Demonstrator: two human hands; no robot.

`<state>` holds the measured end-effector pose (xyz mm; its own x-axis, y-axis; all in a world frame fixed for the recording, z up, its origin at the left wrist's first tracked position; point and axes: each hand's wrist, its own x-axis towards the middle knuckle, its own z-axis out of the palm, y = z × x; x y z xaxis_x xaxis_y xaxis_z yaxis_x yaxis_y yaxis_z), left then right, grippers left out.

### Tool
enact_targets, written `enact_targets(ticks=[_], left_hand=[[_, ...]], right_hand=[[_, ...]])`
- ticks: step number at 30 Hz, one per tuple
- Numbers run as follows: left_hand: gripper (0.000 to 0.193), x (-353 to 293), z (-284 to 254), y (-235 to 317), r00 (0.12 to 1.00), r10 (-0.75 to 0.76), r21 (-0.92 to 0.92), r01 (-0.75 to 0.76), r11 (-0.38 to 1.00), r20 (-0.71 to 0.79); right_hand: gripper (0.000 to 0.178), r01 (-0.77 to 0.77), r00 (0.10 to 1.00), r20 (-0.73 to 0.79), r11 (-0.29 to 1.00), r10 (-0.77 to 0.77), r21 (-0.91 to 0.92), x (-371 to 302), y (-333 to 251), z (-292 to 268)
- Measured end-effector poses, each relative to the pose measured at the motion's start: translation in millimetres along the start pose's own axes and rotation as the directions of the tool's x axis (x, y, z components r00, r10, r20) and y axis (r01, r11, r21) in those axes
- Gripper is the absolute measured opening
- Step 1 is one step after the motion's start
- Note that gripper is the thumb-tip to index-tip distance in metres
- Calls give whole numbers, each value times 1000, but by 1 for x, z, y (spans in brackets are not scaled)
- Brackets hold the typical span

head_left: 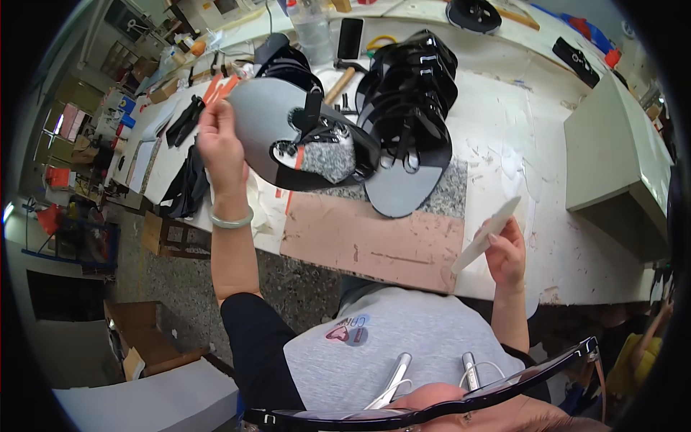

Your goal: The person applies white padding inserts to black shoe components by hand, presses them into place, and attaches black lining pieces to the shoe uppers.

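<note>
My left hand pinches the edge of a sandal-like piece, raised above the table. It has a broad grey rounded face and glossy black straps, with a round hole in it. On the right, my right hand grips a thin, flat white piece with a tapered end, tilted upward above the table edge. Between the hands, a row of similar glossy black pieces overlaps on the table; the nearest one shows a grey rounded end. More black pieces lie behind the held one.
A pinkish-brown board lies at the front of the white table, with a speckled slab behind it. Farther back are a hammer's wooden handle, a phone and a clear bottle. A pale box-like stand occupies the right.
</note>
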<state>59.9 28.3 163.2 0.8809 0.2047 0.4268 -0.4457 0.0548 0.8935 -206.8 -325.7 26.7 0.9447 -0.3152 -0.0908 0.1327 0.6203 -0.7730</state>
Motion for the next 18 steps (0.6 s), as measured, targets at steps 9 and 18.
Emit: enact_targets(ticks=[9,18], left_hand=[[56,-125,-12,-63,945,128,600,-291,745,300],[17,-197,12,-17,513,-135,491,-662,566,848]], right_hand=[[46,-107,994,17,994,107,-15,-2,6,12],[49,-185,950,229,974,211,-130,9,28,38]])
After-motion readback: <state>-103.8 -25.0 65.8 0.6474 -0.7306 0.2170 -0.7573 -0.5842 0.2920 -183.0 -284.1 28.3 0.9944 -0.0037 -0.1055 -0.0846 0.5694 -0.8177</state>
